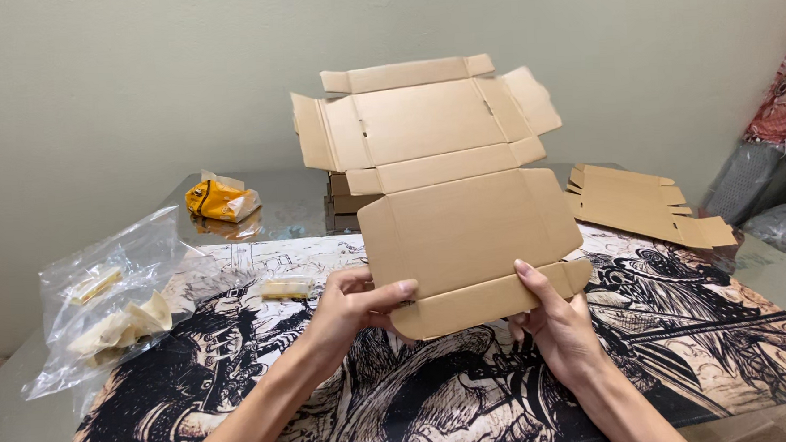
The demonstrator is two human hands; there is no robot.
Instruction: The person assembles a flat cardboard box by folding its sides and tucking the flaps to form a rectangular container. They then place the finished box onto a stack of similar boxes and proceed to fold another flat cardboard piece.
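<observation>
A flat, unfolded brown cardboard box blank (449,182) stands upright above the table, its flaps spread at the top. My left hand (353,308) grips its lower left corner, thumb on the bottom flap. My right hand (551,320) holds the lower right part of the same blank, thumb pressed on the front. Both hands hover over a black-and-white illustrated mat (438,398).
More flat box blanks (643,203) lie at the right; a stack of cardboard (343,201) sits behind the held blank. A clear plastic bag (115,298) with pale items lies at left, a yellow packet (222,200) farther back, and a small yellowish packet (286,288) on the mat.
</observation>
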